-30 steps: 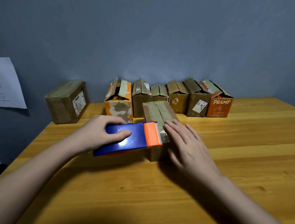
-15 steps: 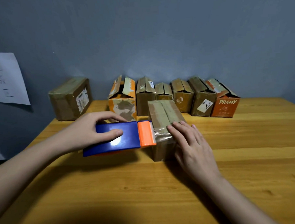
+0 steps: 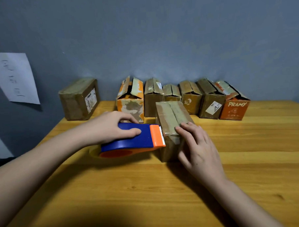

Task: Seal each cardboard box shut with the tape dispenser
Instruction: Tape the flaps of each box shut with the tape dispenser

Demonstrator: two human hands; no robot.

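Observation:
A small brown cardboard box [image 3: 171, 115] stands in the middle of the wooden table [image 3: 148, 190], its top flaps closed. My left hand [image 3: 110, 127] grips the blue and orange tape dispenser [image 3: 138, 139], whose toothed orange edge sits against the box's left side. A strip of clear tape crosses the near part of the box top. My right hand [image 3: 196, 147] presses flat on that near top with straight fingers.
A row of several cardboard boxes [image 3: 191, 97] with raised flaps stands along the wall, ending in an orange one [image 3: 234, 109] at the right. A closed brown box [image 3: 79, 99] sits at the back left. A paper sheet [image 3: 13, 78] hangs on the wall.
My left hand has drawn the dispenser leftward off the box top and down its left side, laying tape across. My right hand stayed pressed on the box.

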